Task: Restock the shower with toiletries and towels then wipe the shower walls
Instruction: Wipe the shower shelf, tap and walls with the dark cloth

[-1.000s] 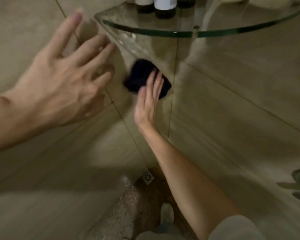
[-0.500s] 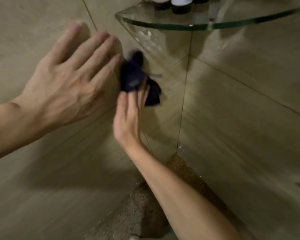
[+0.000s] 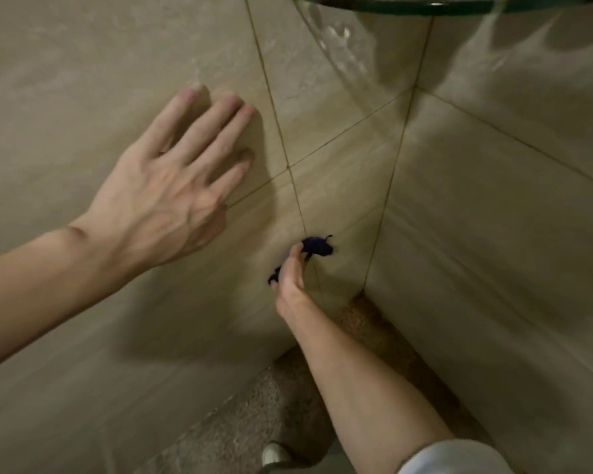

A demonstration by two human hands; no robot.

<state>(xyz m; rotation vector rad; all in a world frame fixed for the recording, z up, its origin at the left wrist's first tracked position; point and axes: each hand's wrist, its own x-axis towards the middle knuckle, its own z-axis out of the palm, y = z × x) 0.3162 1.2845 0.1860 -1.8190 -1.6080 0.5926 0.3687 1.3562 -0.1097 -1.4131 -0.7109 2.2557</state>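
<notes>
My right hand (image 3: 291, 278) presses a small dark blue cloth (image 3: 317, 246) against the beige tiled left wall (image 3: 83, 63), low down near the corner. Its fingers curl round the cloth, which shows above the fingertips and a little below the thumb side. My left hand (image 3: 172, 186) lies flat on the same wall higher up and to the left, fingers straight and spread, holding nothing. The right wall (image 3: 510, 234) meets the left one at a vertical corner joint beside the cloth.
A curved glass corner shelf (image 3: 425, 5) juts out at the top edge, above the cloth. The speckled brown shower floor (image 3: 254, 405) lies below, with the tip of a white shoe (image 3: 274, 455) at the bottom edge.
My right hand has dragged the cloth down the left wall, from just under the glass shelf to near the floor. My left hand stayed flat on the wall. The view tilted down, hiding the bottles.
</notes>
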